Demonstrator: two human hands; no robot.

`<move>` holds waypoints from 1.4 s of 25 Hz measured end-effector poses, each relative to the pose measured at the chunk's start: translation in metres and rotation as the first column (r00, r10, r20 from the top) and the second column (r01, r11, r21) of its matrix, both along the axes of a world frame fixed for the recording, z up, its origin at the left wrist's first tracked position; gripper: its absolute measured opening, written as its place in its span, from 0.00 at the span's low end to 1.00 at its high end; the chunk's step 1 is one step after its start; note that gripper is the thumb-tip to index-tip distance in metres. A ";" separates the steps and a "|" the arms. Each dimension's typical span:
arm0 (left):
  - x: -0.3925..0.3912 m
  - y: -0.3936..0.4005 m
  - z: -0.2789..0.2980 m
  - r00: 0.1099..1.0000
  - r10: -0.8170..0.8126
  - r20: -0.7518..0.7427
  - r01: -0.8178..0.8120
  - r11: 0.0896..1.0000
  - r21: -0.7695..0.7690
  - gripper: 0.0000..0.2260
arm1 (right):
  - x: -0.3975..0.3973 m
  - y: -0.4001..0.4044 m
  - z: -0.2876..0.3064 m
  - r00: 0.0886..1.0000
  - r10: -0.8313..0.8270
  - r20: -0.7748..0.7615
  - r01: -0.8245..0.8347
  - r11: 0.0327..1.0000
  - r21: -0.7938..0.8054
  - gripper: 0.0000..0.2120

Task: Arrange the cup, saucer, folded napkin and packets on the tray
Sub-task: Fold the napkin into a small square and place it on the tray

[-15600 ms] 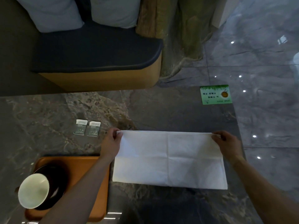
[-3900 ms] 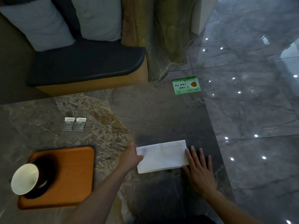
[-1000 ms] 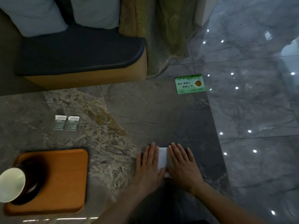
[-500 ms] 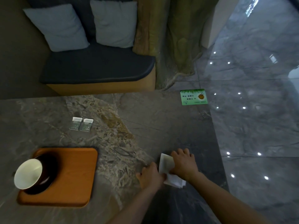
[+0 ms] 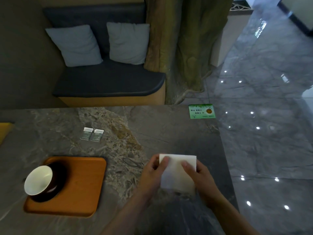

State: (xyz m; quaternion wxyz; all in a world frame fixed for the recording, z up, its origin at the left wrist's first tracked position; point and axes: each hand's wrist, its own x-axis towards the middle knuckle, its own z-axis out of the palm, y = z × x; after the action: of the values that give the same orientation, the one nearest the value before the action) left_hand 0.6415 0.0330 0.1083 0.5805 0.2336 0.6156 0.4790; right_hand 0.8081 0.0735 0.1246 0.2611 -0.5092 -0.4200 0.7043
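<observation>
Now the napkin (image 5: 177,173) is a small white folded rectangle, held up right of the tray (image 5: 81,187) by both hands: the left hand (image 5: 152,175) pinches its left edge, the right hand (image 5: 201,177) its right edge, thumbs on top. On the tray's left part, the pale cup (image 5: 38,181) sits on a dark saucer (image 5: 55,182). Beyond the tray lie two packets (image 5: 91,134), side by side.

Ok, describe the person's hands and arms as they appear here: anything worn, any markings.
Both forearms are bare as far as the frame shows, with no sleeve in view. The left hand and right hand wear no gloves, and no ring, watch or bracelet shows at either wrist. No markings are visible in the dim light.
</observation>
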 end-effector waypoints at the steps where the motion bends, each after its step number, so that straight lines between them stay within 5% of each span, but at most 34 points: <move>1: 0.007 0.000 0.007 0.996 0.063 -0.057 -0.063 0.998 0.009 0.12 | -0.007 -0.003 0.006 0.998 -0.060 0.032 0.059 0.998 0.033 0.09; 7: 0.023 -0.008 0.032 0.866 0.248 -0.434 -0.174 0.963 0.204 0.17 | -0.035 -0.019 0.025 0.950 -0.292 0.110 0.254 0.928 0.273 0.05; 15: 0.012 -0.019 0.053 0.906 0.323 -0.273 -0.245 0.927 0.283 0.10 | -0.045 -0.026 0.040 0.913 -0.406 0.029 0.349 0.818 0.457 0.07; 18: 0.002 -0.021 0.057 0.903 0.292 -0.315 -0.196 0.933 0.303 0.10 | -0.052 -0.029 0.041 0.911 -0.413 0.018 0.362 0.818 0.448 0.07; 24: -0.038 -0.042 0.052 0.807 0.105 -0.581 0.067 0.962 0.266 0.13 | -0.069 -0.054 0.019 0.890 -0.382 0.248 0.199 0.817 0.542 0.14; 29: -0.092 -0.071 0.036 0.663 0.122 -0.738 0.033 0.981 0.191 0.22 | -0.116 -0.078 0.004 0.833 -0.374 0.408 0.064 0.798 0.600 0.20; 35: -0.174 -0.101 0.027 0.676 0.128 -0.725 -0.001 0.985 0.174 0.24 | -0.199 -0.103 0.002 0.864 -0.363 0.350 0.120 0.822 0.557 0.12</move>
State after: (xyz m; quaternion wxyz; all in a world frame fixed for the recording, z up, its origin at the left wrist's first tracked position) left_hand 0.4676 -0.0681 0.1357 0.2472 0.4295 0.7642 0.4129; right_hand 0.6091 -0.0299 0.1270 0.3755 -0.6160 -0.5716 0.3909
